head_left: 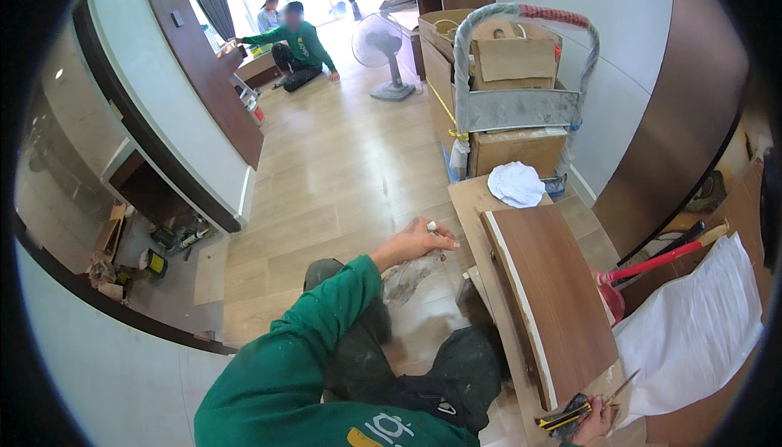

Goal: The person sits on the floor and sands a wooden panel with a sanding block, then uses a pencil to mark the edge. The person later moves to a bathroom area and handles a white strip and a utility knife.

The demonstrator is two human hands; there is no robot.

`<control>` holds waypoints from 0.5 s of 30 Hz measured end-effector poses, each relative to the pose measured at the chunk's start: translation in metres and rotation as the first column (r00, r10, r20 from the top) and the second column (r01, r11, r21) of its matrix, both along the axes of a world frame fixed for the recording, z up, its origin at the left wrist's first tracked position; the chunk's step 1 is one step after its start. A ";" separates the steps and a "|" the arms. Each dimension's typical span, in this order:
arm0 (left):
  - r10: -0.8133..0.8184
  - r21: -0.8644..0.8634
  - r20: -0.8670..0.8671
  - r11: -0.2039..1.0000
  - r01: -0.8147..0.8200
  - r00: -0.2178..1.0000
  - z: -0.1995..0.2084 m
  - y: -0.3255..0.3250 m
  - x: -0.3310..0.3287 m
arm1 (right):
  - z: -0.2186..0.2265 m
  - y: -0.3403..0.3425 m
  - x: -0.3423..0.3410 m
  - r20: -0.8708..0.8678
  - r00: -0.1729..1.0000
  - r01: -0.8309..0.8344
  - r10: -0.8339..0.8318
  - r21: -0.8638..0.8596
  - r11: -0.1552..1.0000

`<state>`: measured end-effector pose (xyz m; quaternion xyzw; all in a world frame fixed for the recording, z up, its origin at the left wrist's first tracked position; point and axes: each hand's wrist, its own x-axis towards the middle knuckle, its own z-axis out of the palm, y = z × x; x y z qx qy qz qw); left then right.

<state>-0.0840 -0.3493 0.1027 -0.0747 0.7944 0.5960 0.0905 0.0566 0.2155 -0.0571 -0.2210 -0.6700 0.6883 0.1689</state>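
My left hand [415, 243] is closed in front of my knees, with a small white piece [432, 225] showing at its fingers; its kind is unclear. Crumpled clear plastic [403, 280] shows just below that hand. At the lower right, my right hand [596, 424] is closed around a yellow-and-black utility knife [564, 416], its thin blade pointing up and right. Beside the knife lies a brown wood-grain panel [554, 292] with a white strip along its left edge. A larger board [468, 207] supports the panel.
A white cloth [516, 184] rests at the board's far end. Beyond stands a trolley [521, 109] loaded with cardboard boxes. White sheeting [688, 329] and a red-handled tool [656, 263] lie to the right. A fan [391, 89] and a seated person [297, 48] are farther off, with another person behind.
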 end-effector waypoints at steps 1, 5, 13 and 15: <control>0.005 0.006 -0.020 1.000 -0.004 1.000 0.000 -0.002 0.002 | -0.003 -0.009 -0.012 0.009 1.000 -0.013 0.019 -0.439 0.898; 0.078 -0.145 -0.002 0.986 -0.078 0.997 0.001 -0.015 0.007 | 0.001 -0.033 -0.034 0.128 0.992 -0.005 0.015 -0.078 0.997; 0.127 -0.187 0.026 0.975 -0.120 0.992 -0.004 -0.022 0.016 | 0.041 -0.057 -0.026 0.276 0.961 -0.013 -0.026 0.139 0.990; 0.142 -0.165 -0.005 0.976 -0.141 0.990 -0.006 -0.022 0.015 | 0.046 -0.062 -0.024 0.274 0.961 0.015 -0.035 0.076 0.997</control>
